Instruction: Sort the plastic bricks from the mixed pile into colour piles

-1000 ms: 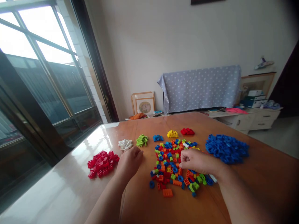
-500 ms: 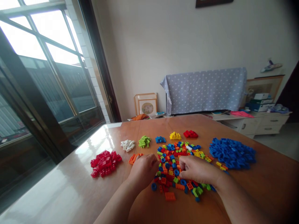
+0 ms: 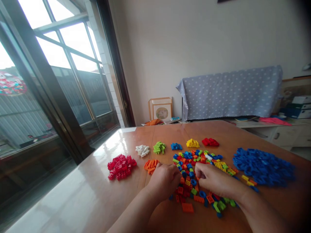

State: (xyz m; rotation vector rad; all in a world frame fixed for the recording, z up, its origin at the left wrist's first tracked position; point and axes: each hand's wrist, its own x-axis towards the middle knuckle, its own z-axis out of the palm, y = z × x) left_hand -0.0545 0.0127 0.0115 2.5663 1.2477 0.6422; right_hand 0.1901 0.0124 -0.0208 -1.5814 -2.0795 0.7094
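A loose spread of mixed toy building bricks (image 3: 187,183) in orange, red, blue, green and yellow lies on the wooden table (image 3: 97,207) in front of me. My left hand (image 3: 167,178) is over its left edge, fingers curled and turned away from view. Across the spread, my right hand (image 3: 206,174) is closed too, its fingers bent inward above the bricks. Whatever either hand grips is hidden. Just beyond my left hand sits a small pile of orange bricks (image 3: 151,165), partly covered by it.
Sorted piles surround the spread: red bricks (image 3: 121,166) at left, white (image 3: 142,150), green (image 3: 159,147), blue (image 3: 176,146), yellow (image 3: 192,143) and dark red (image 3: 210,142) along the back. A large blue heap (image 3: 263,166) lies at right. Behind stands a cloth-draped object (image 3: 230,94).
The view has turned left, so everything appears shifted to the right. Both hands stay low over the mixed bricks, with little visible change in their closed shape.
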